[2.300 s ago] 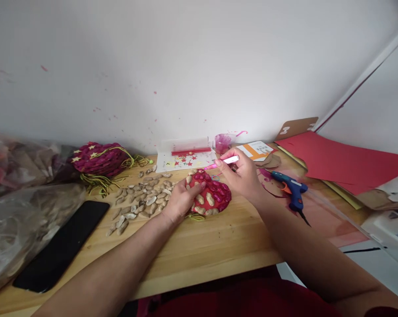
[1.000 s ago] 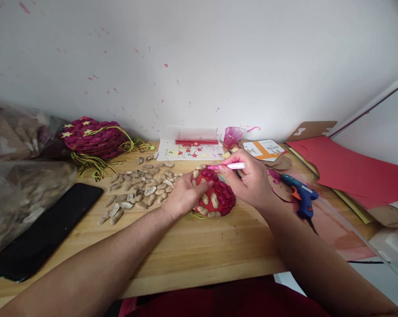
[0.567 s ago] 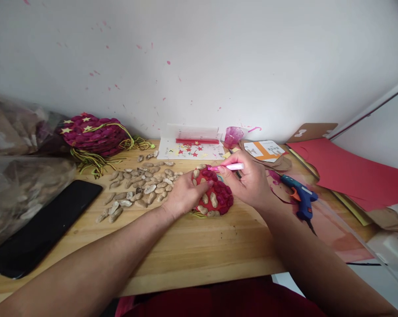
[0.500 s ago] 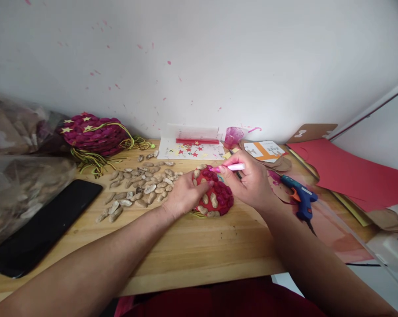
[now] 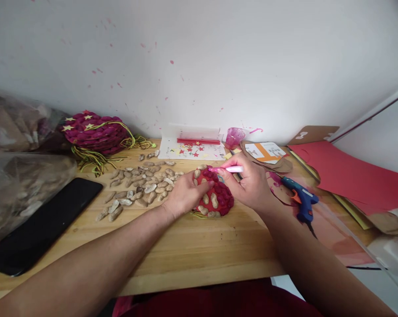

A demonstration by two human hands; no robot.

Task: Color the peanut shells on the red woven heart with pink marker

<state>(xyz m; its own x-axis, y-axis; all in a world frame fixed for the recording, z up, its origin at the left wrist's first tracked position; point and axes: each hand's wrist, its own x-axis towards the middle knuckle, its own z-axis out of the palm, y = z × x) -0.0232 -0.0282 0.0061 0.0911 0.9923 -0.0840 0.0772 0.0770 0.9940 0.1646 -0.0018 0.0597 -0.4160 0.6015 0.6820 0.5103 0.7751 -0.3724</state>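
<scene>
we're seeing left hand [image 5: 185, 193] fingers clamping the red peanut-studded disc [image 5: 221, 196] just right of the loose peanuts [image 5: 151, 189], probably steadying it, while right hand [image 5: 248, 181] fingers are pinching a pen [image 5: 235, 169], seemingly angled for reaching its far edge.

The left hand's [image 5: 184, 193] fingertips are hidden behind the round red disc studded with peanuts [image 5: 221, 194], whose left side is partly covered. The right hand [image 5: 250, 182] conceals the middle of the slim white-and-pink pen [image 5: 235, 169]. The black rectangular phone [image 5: 49, 222] and the large red paper sheet [image 5: 353, 171] are cut off at opposite edges. Lettering on the white-and-orange packet [image 5: 266, 152] is illegibly small.
</scene>
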